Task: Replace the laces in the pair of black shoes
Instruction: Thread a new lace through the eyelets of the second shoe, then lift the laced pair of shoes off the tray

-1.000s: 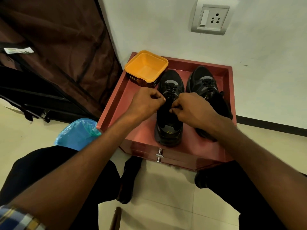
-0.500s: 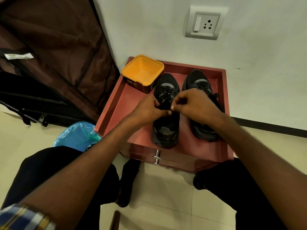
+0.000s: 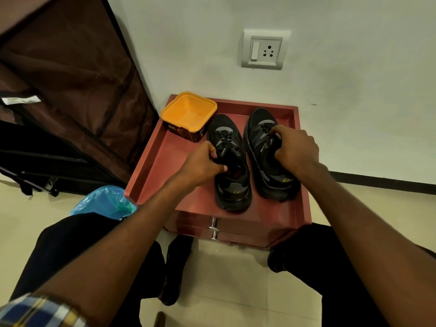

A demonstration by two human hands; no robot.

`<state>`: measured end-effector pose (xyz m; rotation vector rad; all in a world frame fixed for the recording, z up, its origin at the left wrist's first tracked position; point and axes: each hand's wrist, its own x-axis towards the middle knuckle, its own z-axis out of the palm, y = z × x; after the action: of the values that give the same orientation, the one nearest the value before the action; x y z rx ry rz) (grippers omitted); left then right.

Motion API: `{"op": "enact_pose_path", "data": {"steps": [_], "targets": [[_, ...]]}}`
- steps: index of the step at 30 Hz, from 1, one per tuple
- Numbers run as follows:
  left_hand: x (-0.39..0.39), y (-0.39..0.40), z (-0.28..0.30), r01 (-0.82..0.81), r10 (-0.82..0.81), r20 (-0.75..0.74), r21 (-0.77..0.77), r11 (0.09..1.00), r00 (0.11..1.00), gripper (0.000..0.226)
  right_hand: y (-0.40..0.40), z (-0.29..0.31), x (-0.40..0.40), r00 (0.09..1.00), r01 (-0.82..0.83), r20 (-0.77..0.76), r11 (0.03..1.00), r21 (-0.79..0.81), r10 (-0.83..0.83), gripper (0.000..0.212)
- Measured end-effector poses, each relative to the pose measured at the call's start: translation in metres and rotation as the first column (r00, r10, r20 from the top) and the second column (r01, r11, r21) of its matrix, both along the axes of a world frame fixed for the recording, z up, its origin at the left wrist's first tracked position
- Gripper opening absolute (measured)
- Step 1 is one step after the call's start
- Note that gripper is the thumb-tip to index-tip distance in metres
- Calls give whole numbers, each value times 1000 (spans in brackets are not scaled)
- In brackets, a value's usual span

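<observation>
Two black shoes stand side by side, toes toward the wall, on a low reddish wooden stand (image 3: pixel 153 171). My left hand (image 3: pixel 203 162) has its fingers curled at the collar of the left shoe (image 3: pixel 232 185), pinching its edge beside the black laces. My right hand (image 3: pixel 295 147) grips the upper of the right shoe (image 3: pixel 262 147), thumb and fingers curled over the laces and tongue. Which lace end either hand holds is hidden by the fingers.
An orange plastic tub (image 3: pixel 188 114) sits at the stand's back left corner. A brown fabric wardrobe (image 3: pixel 70 79) stands to the left, a blue plastic bag (image 3: pixel 103 201) on the floor. A wall socket (image 3: pixel 264 50) is above. My knees flank the stand.
Both hands were together on the left shoe's laces. My right hand has moved right onto the right shoe; my left hand stays at the left shoe.
</observation>
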<state>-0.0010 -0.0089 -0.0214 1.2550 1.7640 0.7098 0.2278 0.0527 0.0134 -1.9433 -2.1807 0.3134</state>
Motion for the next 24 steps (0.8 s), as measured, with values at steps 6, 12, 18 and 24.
{"op": "enact_pose_path", "data": {"steps": [6, 12, 18, 24], "targets": [[2, 11, 16, -5, 33, -142, 189, 982, 989, 26, 3, 3, 0, 988, 103, -128, 988, 112, -88, 42], [26, 13, 38, 70, -5, -148, 438, 896, 989, 41, -7, 49, 0, 984, 136, -156, 925, 355, -85, 38], [29, 1, 70, 61, -87, 503, 68, 996, 860, 70, -27, 80, -35, 880, 152, -465, 871, 467, 95, 37], [4, -34, 78, -317, 223, 409, 177, 932, 885, 50, -51, 78, -96, 813, -124, -477, 899, 421, 335, 34]]}}
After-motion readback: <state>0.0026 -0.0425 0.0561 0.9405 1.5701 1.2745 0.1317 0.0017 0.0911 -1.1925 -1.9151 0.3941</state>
